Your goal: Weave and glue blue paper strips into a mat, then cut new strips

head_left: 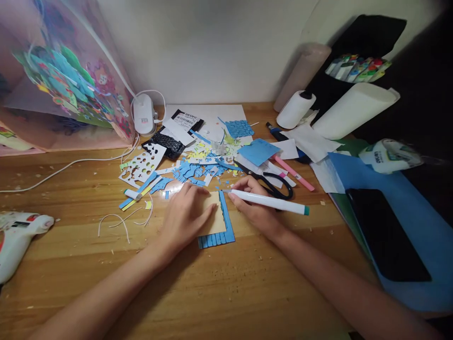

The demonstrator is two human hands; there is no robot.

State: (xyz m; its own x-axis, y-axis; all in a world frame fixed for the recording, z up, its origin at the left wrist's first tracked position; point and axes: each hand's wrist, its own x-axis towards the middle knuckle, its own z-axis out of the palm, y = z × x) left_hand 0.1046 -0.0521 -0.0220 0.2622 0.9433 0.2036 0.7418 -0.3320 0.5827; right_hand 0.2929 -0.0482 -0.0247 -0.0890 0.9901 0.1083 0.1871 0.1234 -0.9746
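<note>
On the wooden table (226, 307), the left hand (186, 210) lies over the left part of a cream card (218, 222), its fingers bent together near the upper edge while the thumb stretches away from them, flat across the face of the card; the hand presses down rather than pinching. The right hand (257, 215) is closed around a white marker (272, 202), thumb and forefinger drawn together near its front end, the remaining fingers folded in. The marker's long axis runs nearly sideways, dropping a little toward the right; its front end points left, at the upper right corner of the blue paper (229, 225), and its teal end points right, past the hand. Whether the tip touches the paper cannot be told. The blue paper sits under the card, in front of the person between both hands, showing as a strip along the right and lower sides, with dark lines drawn on it. Its right edge runs away from the person, leaning slightly left at the far end. Just beyond the hands lie blue paper scraps (191, 172) and black-handled scissors (262, 178).
</note>
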